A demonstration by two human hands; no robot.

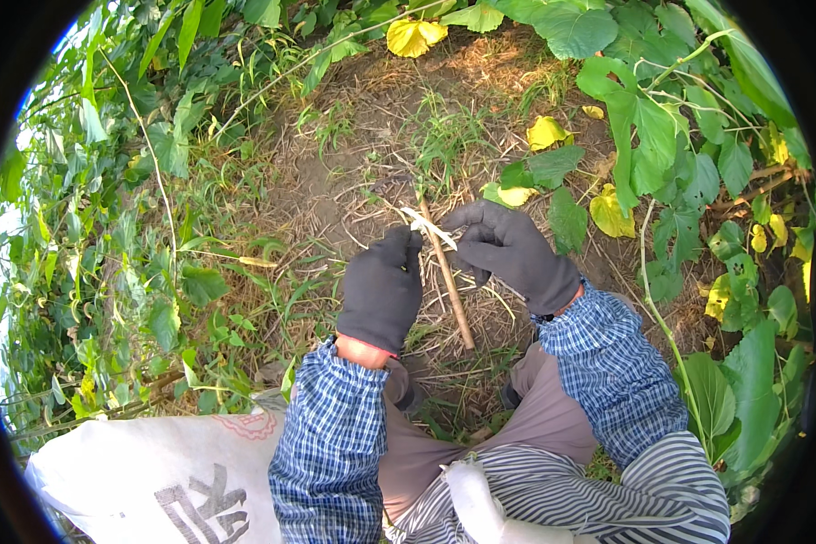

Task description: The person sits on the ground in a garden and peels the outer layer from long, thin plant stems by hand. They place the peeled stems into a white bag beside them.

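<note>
A pale, split strip of plant material (pixel 430 228) stretches between my two hands, above the ground. My left hand (pixel 383 289), in a dark grey work glove, pinches its left part at the fingertips. The other end meets the fingertips of my right hand (pixel 520 255), which wears a matching glove with the fingers bent. Behind and below the strip, a brown wooden rod (pixel 454 299) lies on the soil between my feet. Its far end runs up behind the strip, so I cannot tell whether it is a tool's handle.
A white woven sack (pixel 143 455) bearing print stands at lower left. Broad-leaved plants (pixel 642 129) crowd the right side, with a bent stem (pixel 659 313) near my right sleeve. Vines (pixel 61 272) fill the left. Dry straw and grass (pixel 442 132) cover the soil ahead.
</note>
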